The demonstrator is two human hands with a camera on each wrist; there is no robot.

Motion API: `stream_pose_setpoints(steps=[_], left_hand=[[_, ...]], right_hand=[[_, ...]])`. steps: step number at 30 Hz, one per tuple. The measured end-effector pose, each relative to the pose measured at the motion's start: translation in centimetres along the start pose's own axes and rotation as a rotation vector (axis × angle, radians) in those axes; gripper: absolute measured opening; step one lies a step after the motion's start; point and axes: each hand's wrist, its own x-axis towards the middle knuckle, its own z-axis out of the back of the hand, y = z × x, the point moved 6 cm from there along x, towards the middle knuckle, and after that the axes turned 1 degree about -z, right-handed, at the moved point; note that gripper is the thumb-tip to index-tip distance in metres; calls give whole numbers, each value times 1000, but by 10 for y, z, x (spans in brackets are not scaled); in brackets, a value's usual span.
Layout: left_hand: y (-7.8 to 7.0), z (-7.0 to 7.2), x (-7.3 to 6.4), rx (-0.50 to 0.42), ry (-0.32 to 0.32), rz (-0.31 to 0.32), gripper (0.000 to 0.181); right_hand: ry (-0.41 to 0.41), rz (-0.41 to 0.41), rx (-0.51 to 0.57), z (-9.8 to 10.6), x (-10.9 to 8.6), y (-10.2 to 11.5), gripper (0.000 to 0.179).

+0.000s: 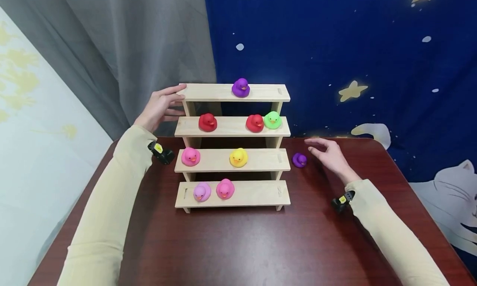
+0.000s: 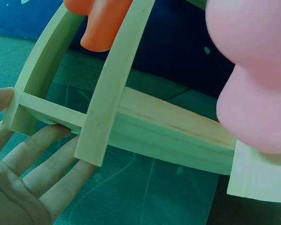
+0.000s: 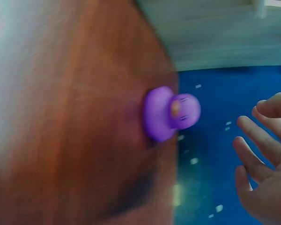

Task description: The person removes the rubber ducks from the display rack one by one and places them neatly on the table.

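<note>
A four-tier wooden display shelf (image 1: 231, 199) stands on the table and carries several rubber ducks. My left hand (image 1: 158, 107) is at the left end of its top board, thumb and forefinger about the board's end, with the other fingers (image 2: 61, 173) stretched along the side just below. To the right of the shelf, a purple rubber duck (image 1: 299, 160) sits on the tabletop. My right hand (image 1: 329, 155) hovers just right of that duck, fingers spread and loosely bent, apart from it and holding nothing. In the right wrist view the duck is slightly blurred.
A purple duck (image 1: 240, 88) is on the top tier. Below are two red ducks and a green duck (image 1: 273, 120), then a pink and a yellow duck (image 1: 238, 157), then a lilac and a pink duck (image 1: 225, 189). Curtains (image 1: 316, 49) hang behind the dark red table (image 1: 231, 244).
</note>
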Motion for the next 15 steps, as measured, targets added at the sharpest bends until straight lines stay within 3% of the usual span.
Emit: stream_pose_setpoints(steps=[7, 15], left_hand=[[0, 3, 1, -16, 45, 27, 53], [2, 1, 2, -23, 46, 15, 53]], right_hand=[[-8, 17, 62, 11, 18, 34, 30], [-27, 60, 113, 27, 38, 97, 28]])
